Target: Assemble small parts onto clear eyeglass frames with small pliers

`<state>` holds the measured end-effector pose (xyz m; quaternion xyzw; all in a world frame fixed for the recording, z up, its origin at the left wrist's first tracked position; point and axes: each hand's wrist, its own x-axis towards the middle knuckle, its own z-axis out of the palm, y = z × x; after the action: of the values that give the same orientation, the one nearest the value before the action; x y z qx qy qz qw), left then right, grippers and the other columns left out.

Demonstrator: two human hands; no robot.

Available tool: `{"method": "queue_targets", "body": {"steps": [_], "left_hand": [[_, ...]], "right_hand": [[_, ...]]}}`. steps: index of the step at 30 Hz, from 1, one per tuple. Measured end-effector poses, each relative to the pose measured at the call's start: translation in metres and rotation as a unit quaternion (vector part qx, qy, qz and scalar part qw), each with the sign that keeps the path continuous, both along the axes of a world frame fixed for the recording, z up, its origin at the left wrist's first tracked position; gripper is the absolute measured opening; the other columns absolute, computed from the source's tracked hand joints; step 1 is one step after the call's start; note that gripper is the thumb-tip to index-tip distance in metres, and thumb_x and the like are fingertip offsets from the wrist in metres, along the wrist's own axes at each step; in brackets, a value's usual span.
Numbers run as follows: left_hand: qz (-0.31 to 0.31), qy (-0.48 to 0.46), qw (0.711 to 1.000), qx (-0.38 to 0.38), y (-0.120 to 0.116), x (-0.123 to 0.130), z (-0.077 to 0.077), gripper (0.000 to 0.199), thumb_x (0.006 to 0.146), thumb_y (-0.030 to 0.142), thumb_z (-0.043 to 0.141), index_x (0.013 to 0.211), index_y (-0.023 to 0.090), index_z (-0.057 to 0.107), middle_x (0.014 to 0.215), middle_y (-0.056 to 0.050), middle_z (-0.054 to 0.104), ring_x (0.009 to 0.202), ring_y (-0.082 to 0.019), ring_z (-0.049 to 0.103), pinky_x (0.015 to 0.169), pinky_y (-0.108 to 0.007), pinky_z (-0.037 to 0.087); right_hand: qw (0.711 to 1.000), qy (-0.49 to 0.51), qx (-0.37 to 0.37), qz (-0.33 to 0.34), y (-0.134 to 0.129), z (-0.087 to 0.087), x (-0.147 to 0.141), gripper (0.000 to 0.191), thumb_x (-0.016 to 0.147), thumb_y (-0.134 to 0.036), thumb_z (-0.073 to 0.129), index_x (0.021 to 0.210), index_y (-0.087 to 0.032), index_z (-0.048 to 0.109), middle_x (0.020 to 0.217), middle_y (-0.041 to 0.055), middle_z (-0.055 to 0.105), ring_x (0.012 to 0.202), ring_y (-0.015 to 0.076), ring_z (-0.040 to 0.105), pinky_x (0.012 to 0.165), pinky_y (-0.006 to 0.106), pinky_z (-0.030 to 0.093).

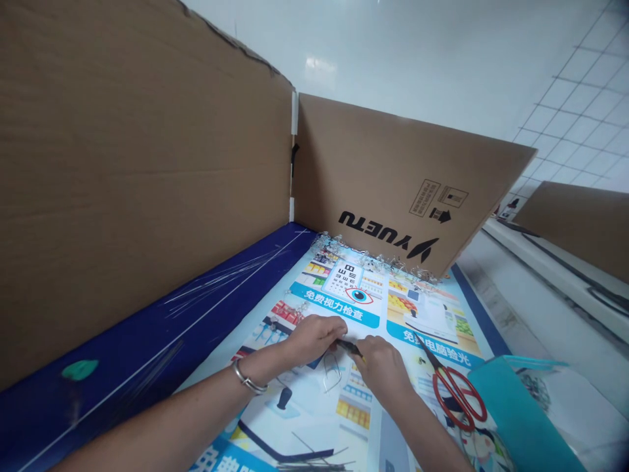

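Head view: the fingers of the right hand (pixel 382 368) are pressed together in a pinch around a slim dark tool (pixel 350 349), which has a yellow edge and lies slanted between the two hands. Its end toward the left hand is hidden. The fingers of the left hand (pixel 335 326) are curled downward and close together, right up against the tool's far end, but whether they grip it cannot be told from this view. A thin, clear wire loop (pixel 332 372) lies just below the hands, apart from the tool.

Both hands are over a glossy printed poster (pixel 339 288) showing an eye chart and blue captions. A metal bangle (pixel 248 379) circles the left wrist. Red-handled scissors (pixel 458 397) lie near the right hand, beside a teal paper folder (pixel 521 413). A tangled row of clear wire pieces (pixel 373 261) runs along the poster's far edge, against a cardboard panel (pixel 393 177) printed YUETU. A second cardboard panel (pixel 137 164) rises along a dark blue mat (pixel 147 328) on the left.
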<state>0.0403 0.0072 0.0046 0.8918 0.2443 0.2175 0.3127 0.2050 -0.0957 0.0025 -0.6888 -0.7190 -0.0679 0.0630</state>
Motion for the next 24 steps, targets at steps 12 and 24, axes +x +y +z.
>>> {"method": "queue_targets", "body": {"steps": [12,24], "left_hand": [[-0.037,0.010,0.997,0.073,0.001,0.000,-0.001,0.025,0.086,0.021,0.032,0.080,0.021,0.056,0.072,0.003,0.062,0.066,-0.011,0.055,0.064,-0.019,0.036],[0.029,-0.030,0.989,-0.141,0.029,-0.010,0.005,0.029,0.083,0.030,0.034,0.081,0.015,0.058,0.075,-0.002,0.063,0.061,-0.011,0.057,0.056,-0.020,0.040]], "right_hand": [[0.999,0.032,-0.008,0.009,0.003,-0.005,0.003,0.011,0.081,-0.032,0.052,0.081,-0.023,0.059,0.076,0.0012,0.059,0.074,0.0149,0.053,0.061,0.023,0.034],[0.984,0.103,0.133,0.062,0.003,-0.020,0.005,0.015,0.083,-0.025,0.048,0.092,-0.019,0.058,0.080,0.0051,0.057,0.081,0.0179,0.049,0.075,0.031,0.036]]}}
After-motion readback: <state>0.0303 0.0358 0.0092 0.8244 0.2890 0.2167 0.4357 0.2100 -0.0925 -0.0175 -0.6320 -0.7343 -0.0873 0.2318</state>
